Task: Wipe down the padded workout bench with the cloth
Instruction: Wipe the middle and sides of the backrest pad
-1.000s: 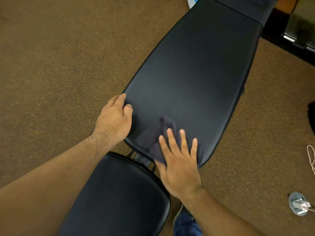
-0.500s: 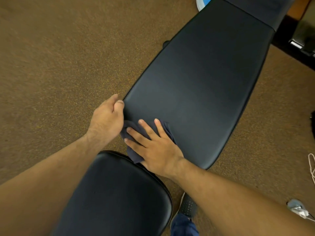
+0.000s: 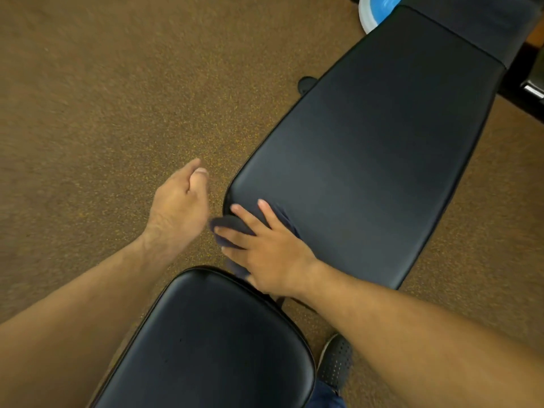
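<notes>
**Cloth bunched at the corner, close to slipping off the edge**

The right hand (image 3: 265,254) lies flat, fingers spread and straight, and presses the dark cloth (image 3: 228,222) onto the near left corner of the long padded surface (image 3: 368,160). The cloth is crumpled under the palm. Part of it hangs past the rounded edge, toward the gap between this pad and the seat pad (image 3: 212,343). The left hand (image 3: 179,201) hovers over the speckled floor (image 3: 103,98), just beside the corner, fingers loosely curled and holding nothing.

The main risk is losing the cloth. Nothing grips it, only downward pressure holds it, and a further push leftward would likely carry it off the edge to the floor or into the gap. Because it is bunched up, little of the fabric probably meets the vinyl, so a stroke may leave unwiped strips. Most of the long pad lies well away from the hand, and the seat pad appears not yet reached, so the job looks far from done. A shoe (image 3: 335,360) stands by the frame below.

No container shows in this view. A blue and white round object (image 3: 371,10) sits past the far end, and I cannot tell what it is.
</notes>
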A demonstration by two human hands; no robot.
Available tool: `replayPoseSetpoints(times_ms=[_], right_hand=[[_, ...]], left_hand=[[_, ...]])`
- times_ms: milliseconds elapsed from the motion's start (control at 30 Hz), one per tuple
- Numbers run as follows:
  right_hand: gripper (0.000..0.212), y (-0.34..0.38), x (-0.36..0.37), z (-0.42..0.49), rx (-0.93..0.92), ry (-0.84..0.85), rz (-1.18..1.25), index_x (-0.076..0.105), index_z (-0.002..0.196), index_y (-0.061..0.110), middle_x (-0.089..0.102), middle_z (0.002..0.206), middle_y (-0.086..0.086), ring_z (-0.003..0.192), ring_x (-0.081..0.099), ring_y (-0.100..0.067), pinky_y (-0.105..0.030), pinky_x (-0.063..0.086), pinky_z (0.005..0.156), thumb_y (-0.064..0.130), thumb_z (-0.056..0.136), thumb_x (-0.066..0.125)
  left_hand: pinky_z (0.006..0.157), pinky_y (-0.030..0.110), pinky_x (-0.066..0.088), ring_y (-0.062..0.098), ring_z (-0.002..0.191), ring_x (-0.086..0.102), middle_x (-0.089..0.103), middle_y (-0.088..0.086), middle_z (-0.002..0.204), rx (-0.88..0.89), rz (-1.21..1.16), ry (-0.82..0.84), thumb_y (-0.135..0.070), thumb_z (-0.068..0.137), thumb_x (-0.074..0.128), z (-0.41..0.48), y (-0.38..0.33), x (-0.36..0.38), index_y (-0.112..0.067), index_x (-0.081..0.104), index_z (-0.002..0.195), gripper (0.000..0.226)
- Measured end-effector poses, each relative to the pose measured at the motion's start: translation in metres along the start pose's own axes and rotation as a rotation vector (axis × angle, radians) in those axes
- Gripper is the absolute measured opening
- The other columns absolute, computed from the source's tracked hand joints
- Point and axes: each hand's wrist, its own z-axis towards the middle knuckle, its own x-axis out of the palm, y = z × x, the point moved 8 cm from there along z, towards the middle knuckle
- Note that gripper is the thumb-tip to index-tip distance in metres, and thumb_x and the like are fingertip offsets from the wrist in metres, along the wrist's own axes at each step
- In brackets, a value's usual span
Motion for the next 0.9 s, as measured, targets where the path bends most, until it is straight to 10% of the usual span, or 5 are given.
replayPoseSetpoints(times_ms=[267, 567, 900], right_hand=[[0.047, -0.051, -0.04, 0.087, 0.204, -0.023, 0.028, 0.07, 0.095, 0.021, 0.065, 0.108, -0.003, 0.116, 0.045, -0.03, -0.056, 0.012, 0.111, 0.052, 0.086, 0.036], [0.043, 0.006, -0.017, 0.034, -0.045, -0.023, -0.104, 0.071, 0.11, 0.026, 0.046, 0.143, 0.0, 0.144, 0.005, -0.035, -0.065, -0.004, 0.109, 0.045, 0.089, 0.039], [0.053, 0.002, 0.031, -0.102, -0.14, -0.093, -0.071, 0.05, 0.137, 0.023, 0.034, 0.153, 0.005, 0.145, 0.012, -0.03, -0.053, 0.003, 0.116, 0.038, 0.086, 0.051]], left_hand=[[0.103, 0.055, 0.04, 0.037, 0.122, 0.052, 0.061, 0.008, 0.129, -0.068, -0.078, -0.051, -0.042, 0.092, 0.033, 0.011, 0.025, -0.028, -0.027, 0.049, 0.138, 0.051], [0.113, 0.031, 0.028, 0.009, 0.131, 0.04, 0.048, -0.005, 0.143, -0.065, -0.065, -0.07, -0.033, 0.098, 0.034, 0.008, 0.018, -0.028, -0.021, 0.05, 0.138, 0.044], [0.116, 0.033, 0.023, 0.011, 0.135, 0.038, 0.048, -0.003, 0.143, -0.005, -0.088, 0.013, -0.03, 0.099, 0.038, -0.007, -0.013, 0.005, -0.019, 0.05, 0.138, 0.043]])
